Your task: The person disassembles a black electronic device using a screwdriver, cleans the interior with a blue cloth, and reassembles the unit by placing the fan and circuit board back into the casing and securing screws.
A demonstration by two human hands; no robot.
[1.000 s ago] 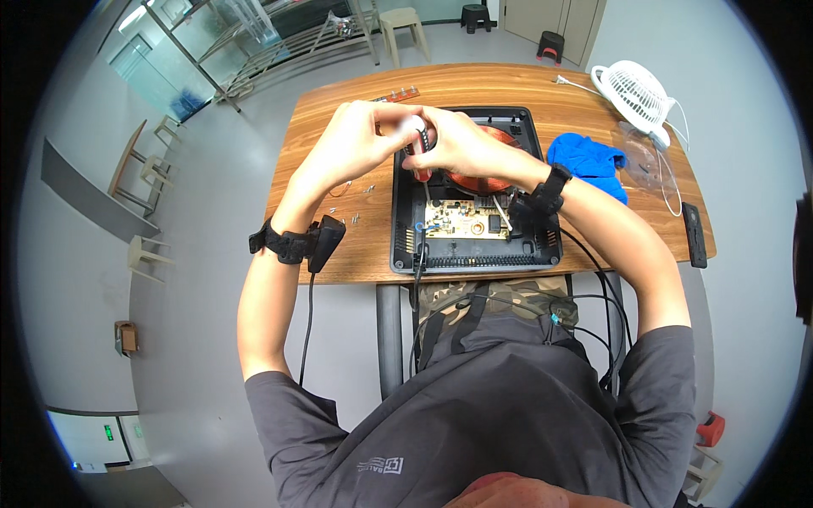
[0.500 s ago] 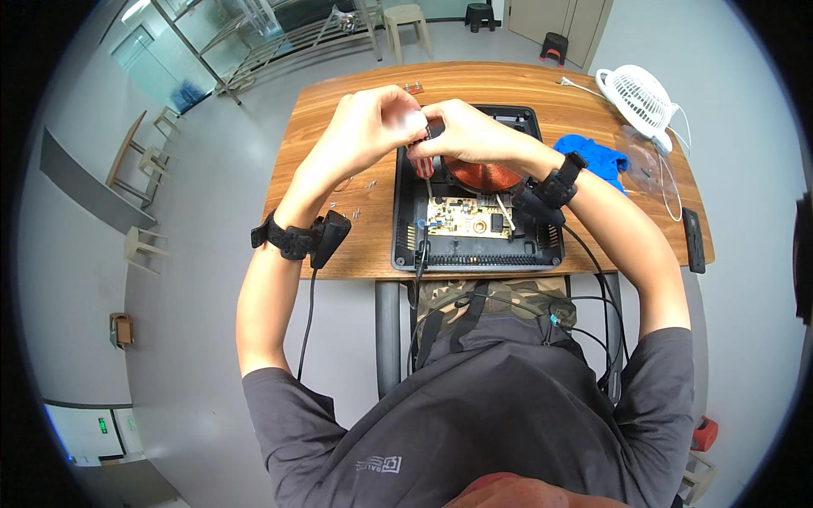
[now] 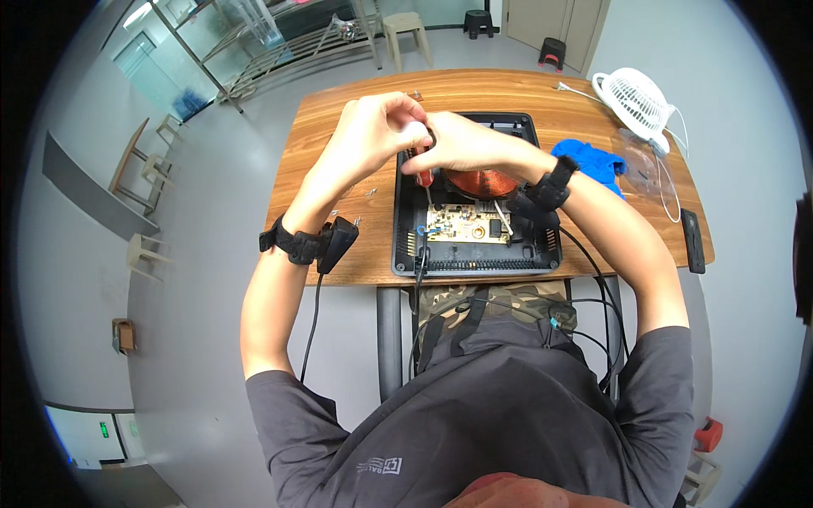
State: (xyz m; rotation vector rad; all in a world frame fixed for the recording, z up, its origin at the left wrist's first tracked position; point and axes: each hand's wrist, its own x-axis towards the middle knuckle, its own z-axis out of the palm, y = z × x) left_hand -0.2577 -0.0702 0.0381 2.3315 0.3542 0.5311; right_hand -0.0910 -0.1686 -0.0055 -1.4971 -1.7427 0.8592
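Note:
A screwdriver (image 3: 425, 177) with a red handle stands roughly upright over an opened black appliance housing (image 3: 474, 267). Its shaft points down to the upper left corner of a circuit board (image 3: 461, 224). Around the upper part of the handle my left hand (image 3: 379, 131) is closed, thumb and fingers curled at its top. My right hand (image 3: 457, 142) closes round the same handle from the other side, its fingers partly hidden. Behind the board a copper coil (image 3: 483, 183) lies in the housing, partly covered by my right hand and wrist.
Small screws (image 3: 371, 192) lie on the wooden table (image 3: 339, 254) left of the housing. To the right are a blue cloth (image 3: 593, 165), a clear plastic bag (image 3: 641, 173), a white fan (image 3: 637, 102) and a black strip (image 3: 693, 241). Cables hang from both my wrists.
My fingers have shifted on the screwdriver's handle, and the right hand covers more of its top. The view has tilted slightly; the housing and board have stayed in place on the table.

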